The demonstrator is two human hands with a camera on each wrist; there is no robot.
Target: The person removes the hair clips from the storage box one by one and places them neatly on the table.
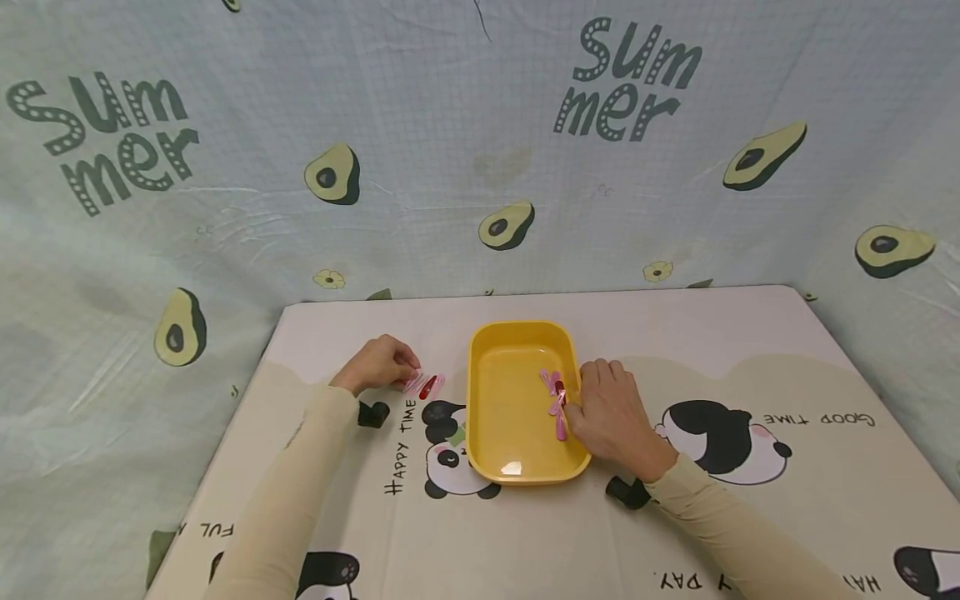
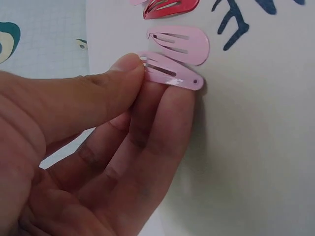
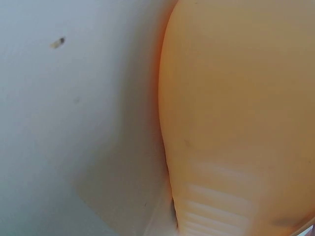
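Observation:
My left hand (image 1: 382,364) pinches a pink snap hair clip (image 2: 172,77) between thumb and fingertips, low over the table. Right beside it lies a second pink hair clip (image 2: 194,46). Beyond that is a red hair clip (image 2: 179,7), with the edge of another pink one at the top of the left wrist view. A yellow tray (image 1: 502,417) stands right of this hand. Several pink and red hair clips (image 1: 560,423) lie along its right side. My right hand (image 1: 615,417) grips the tray's right rim, thumb on the inner side. The right wrist view is mostly filled by a blurred orange surface.
A pale tablecloth (image 1: 555,542) printed with pandas and words covers the table. Behind it hangs a light curtain (image 1: 420,125) with avocado prints. Dark straps (image 1: 628,492) show near both wrists.

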